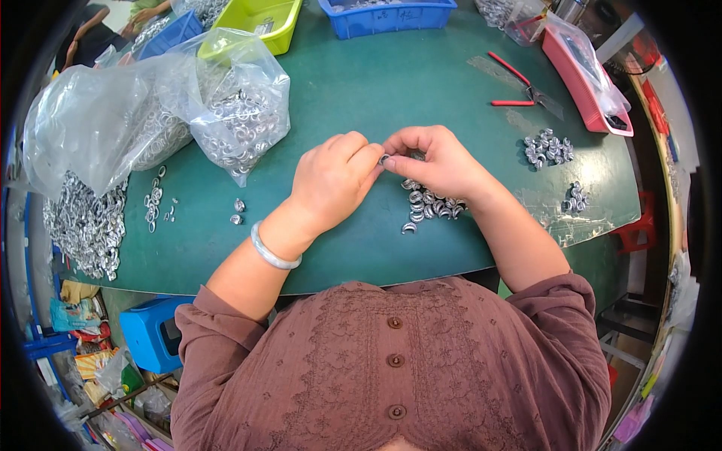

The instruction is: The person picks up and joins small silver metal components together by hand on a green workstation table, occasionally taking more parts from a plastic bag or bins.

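Note:
My left hand [335, 180] and my right hand [440, 161] meet above the middle of the green table. Pinched between their fingertips is a small, dark-edged silver metal piece [384, 159], mostly covered by the fingers. The left hand's fingers are curled, with its thumb side against the right hand. Under my right hand and wrist lies a loose pile of shiny curved metal pieces [429, 205], partly hidden by that hand. Two single metal pieces [238, 212] rest to the left of my left forearm.
Clear plastic bags of metal rings [241, 128] stand at the left, beside a big heap of metal parts [86, 225]. Red-handled pliers [519, 83] lie at the far right, near two small piles [549, 149]. Blue [387, 19] and pink bins [579, 83] line the table's far side.

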Demonstrator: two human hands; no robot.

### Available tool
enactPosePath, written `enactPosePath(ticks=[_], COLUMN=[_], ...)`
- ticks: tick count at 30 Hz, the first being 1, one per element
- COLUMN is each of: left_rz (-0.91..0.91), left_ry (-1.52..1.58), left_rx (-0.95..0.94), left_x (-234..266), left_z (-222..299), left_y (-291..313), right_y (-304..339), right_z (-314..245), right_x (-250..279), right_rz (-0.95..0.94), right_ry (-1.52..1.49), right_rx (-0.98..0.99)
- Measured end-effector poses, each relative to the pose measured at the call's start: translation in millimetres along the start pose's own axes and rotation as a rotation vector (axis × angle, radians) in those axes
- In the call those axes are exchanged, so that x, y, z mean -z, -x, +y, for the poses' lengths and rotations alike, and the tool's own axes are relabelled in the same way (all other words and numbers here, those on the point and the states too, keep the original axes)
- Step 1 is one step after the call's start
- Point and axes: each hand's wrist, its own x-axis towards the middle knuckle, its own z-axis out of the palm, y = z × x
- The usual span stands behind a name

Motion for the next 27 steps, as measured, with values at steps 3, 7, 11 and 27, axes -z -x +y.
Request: enactPosePath(ticks=[3, 7, 11, 27], left_rz=[0.058, 0.036, -0.01, -0.063], left_ry=[-0.002, 0.172, 0.386, 0.868], left_rx=[0.002, 0.151, 0.283, 0.57], left_x=[0.8, -1.3, -0.6, 0.7], left_z=[0.4, -2.6, 0.1, 5.8], left_y=[-1.1, 1.6, 2.5, 1.8], right_y=[0.3, 1.3, 1.5, 1.3], right_z=[-1.5, -6.6, -8.6, 1.1], right_x=[0.4, 1.0, 1.2, -4.1], right_rz=[0.01, 0.025, 0.028, 0.059], right_ry=[-0.226, -0.492, -0.492, -0.327], right_rx=[-0.091, -0.109, -0.105, 0.097])
